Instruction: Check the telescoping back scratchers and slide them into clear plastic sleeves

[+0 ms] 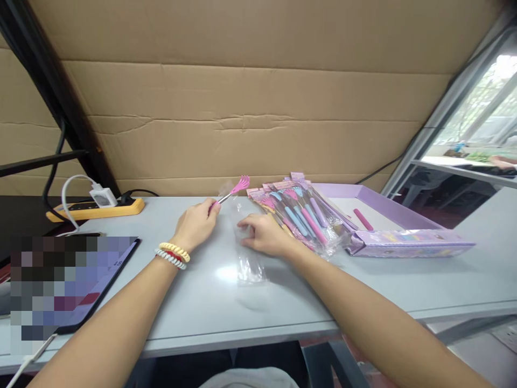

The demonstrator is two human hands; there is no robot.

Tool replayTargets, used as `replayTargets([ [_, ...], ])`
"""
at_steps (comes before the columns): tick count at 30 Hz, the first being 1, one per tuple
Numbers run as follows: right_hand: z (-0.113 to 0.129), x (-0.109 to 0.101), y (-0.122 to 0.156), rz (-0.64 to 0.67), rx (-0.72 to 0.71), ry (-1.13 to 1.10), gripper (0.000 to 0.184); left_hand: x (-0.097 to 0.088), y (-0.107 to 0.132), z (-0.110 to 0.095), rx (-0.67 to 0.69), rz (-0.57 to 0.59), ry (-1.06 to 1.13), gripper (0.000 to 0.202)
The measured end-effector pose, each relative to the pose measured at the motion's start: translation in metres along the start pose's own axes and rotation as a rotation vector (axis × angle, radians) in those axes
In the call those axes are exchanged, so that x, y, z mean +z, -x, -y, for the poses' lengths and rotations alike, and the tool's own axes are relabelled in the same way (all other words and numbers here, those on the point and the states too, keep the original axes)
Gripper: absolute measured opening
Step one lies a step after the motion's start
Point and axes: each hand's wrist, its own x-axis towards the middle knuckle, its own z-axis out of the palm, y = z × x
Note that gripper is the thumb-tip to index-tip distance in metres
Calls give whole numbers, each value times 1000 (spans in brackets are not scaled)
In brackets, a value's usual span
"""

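Note:
My left hand [196, 225] is closed around the handle of a small back scratcher [241, 184]. Its pink claw head and metal shaft stick out to the upper right. On the table in front of me, a clear plastic bag [250, 267] lies under the curled fingers of my right hand [264, 234], which seem to grip its upper part. Just right of that hand is a spread of packaged back scratchers [301, 213], with pink, blue, purple and yellow handles in clear wrappers with pink tops.
A shallow lilac box [412, 243] stands open on the right, a pink stick [363, 219] in it. At left are a tablet [109, 285] and a yellow power strip [133, 207] with a white charger [103, 195]. Cardboard [242, 97] rises behind the table [194, 312].

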Motion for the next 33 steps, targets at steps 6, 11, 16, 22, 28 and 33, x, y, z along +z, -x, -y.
replayTargets([
  [6, -17, -12, -8, -492, 184, -232, 41, 2, -1, 3, 137, -71, 100, 28],
  [11, -37, -27, -11, -895, 152, -549, 95, 1, 4, -2, 309, 48, 142, 32],
  [16, -50, -37, -14, -1045, 273, -802, 78, 1, 8, -8, 368, 164, 63, 41],
  [22, -40, -30, -17, -972, 340, -925, 25, 5, 7, -8, 374, 167, -52, 40],
  [28, -29, -31, -20, -928, 354, -1238, 15, 4, 7, -9, 262, 72, -76, 30],
  [33, -24, -38, -20, -901, 443, -1390, 8, 3, 8, -11, 291, 60, -69, 31],
])
